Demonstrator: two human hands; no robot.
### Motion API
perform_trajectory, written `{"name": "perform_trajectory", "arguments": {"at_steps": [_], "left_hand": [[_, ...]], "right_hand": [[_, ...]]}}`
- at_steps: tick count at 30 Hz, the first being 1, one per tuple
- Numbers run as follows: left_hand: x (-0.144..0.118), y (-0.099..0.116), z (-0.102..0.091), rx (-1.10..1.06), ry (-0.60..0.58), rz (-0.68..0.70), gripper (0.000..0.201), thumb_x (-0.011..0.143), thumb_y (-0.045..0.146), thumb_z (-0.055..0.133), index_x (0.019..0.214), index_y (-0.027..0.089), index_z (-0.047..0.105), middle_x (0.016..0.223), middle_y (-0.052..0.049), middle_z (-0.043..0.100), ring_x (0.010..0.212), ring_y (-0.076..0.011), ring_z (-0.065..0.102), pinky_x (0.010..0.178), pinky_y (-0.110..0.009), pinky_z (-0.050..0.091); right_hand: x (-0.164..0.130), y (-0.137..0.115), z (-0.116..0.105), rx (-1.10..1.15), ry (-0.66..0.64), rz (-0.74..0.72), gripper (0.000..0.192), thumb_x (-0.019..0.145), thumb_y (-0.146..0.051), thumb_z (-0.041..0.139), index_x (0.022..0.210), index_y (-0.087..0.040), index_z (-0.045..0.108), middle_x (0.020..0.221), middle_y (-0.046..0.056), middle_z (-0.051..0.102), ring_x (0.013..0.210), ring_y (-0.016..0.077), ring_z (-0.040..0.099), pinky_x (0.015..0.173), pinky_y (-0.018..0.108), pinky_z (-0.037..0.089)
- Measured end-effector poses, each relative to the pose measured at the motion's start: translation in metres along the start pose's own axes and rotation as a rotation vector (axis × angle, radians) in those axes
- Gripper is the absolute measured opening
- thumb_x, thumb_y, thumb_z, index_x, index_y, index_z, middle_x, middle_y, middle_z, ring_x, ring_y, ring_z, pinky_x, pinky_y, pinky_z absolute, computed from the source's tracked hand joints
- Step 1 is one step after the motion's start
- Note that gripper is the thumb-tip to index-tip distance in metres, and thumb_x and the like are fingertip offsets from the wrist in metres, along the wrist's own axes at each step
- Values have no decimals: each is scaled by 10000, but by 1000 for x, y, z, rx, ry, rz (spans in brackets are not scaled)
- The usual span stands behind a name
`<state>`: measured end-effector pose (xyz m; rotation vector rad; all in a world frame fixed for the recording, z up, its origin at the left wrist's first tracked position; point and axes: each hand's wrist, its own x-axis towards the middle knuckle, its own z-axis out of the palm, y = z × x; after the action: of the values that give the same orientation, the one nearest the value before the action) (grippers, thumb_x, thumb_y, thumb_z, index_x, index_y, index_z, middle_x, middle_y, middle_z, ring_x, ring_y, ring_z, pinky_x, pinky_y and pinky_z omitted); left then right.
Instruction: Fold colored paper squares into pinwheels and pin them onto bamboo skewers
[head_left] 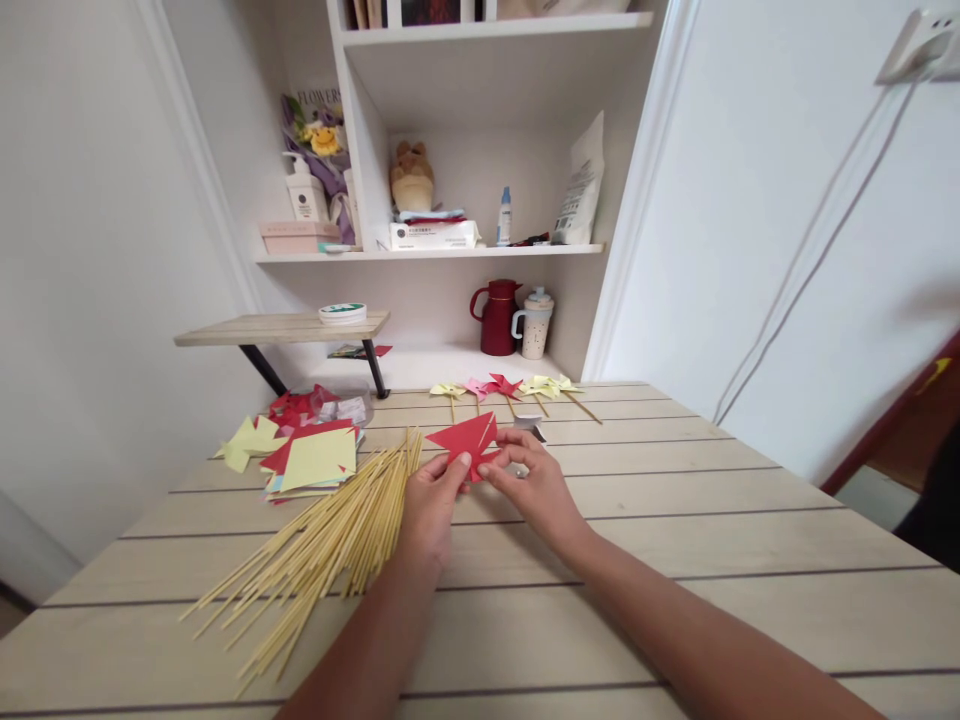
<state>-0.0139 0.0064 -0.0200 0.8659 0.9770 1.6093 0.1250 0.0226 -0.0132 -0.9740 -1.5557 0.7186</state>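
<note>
Both hands pinch red paper.
We grip the red paper piece (466, 440) w/ left hand (431, 500) & right hand (534, 480), fingertips closed on it, just above the table (675, 520), beside the bamboo sticks (330, 540).

"FLOWERS" — on the bouquet wrapping (319, 105) — nothing else legible.

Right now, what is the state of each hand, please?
Left hand: closed on the red paper piece, thumb on top.
Right hand: fingers pinching the same red paper piece at its right edge.
</note>
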Motion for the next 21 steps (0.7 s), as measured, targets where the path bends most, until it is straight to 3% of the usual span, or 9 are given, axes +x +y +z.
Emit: {"name": "perform_trajectory", "arguments": {"at_steps": [4, 7, 10, 15, 21], "left_hand": [[1, 4, -3, 193, 5, 145, 127, 754, 302, 754, 741, 176, 765, 694, -9, 686, 645, -136, 571, 631, -228, 434], [1, 9, -3, 341, -31, 300, 97, 759, 248, 742, 675, 200, 757, 741, -22, 684, 721, -170, 593, 692, -242, 447], [0, 11, -3, 445, -70, 424, 119, 725, 182, 762, 615, 227, 753, 742, -28, 678, 730, -184, 594, 717, -249, 439], [0, 8, -4, 517, -115, 465, 125, 742, 181, 750, 659, 268, 782, 790, -42, 708, 779, -220, 605, 778, -288, 437], [4, 5, -6, 528, -37, 514, 118, 672, 163, 806, 649, 278, 793, 814, -54, 735, 812, -238, 615, 882, -329, 415]], "right_hand": [[2, -3, -6, -72, 53, -98, 143, 763, -356, 762, 859, -262, 714, 1228, 82, 573, 1228, 288, 537, 1093, 470, 382], [5, -10, -15, -197, 122, -256, 420, 779, -352, 758, 1180, -299, 642, 1350, 98, 504, 1340, 303, 441, 1135, 496, 336], [7, -14, -23, -334, 104, -333, 552, 787, -360, 757, 1308, -331, 578, 1478, 100, 420, 1399, 338, 375, 1130, 539, 314], [13, -8, -26, -503, -37, -332, 314, 717, -284, 820, 1021, -292, 741, 1448, 94, 517, 1341, 390, 436, 1070, 598, 326], [14, -4, -26, -485, -112, -299, 48, 743, -204, 776, 758, -240, 748, 1336, 80, 628, 1247, 347, 517, 1032, 572, 369]]}}
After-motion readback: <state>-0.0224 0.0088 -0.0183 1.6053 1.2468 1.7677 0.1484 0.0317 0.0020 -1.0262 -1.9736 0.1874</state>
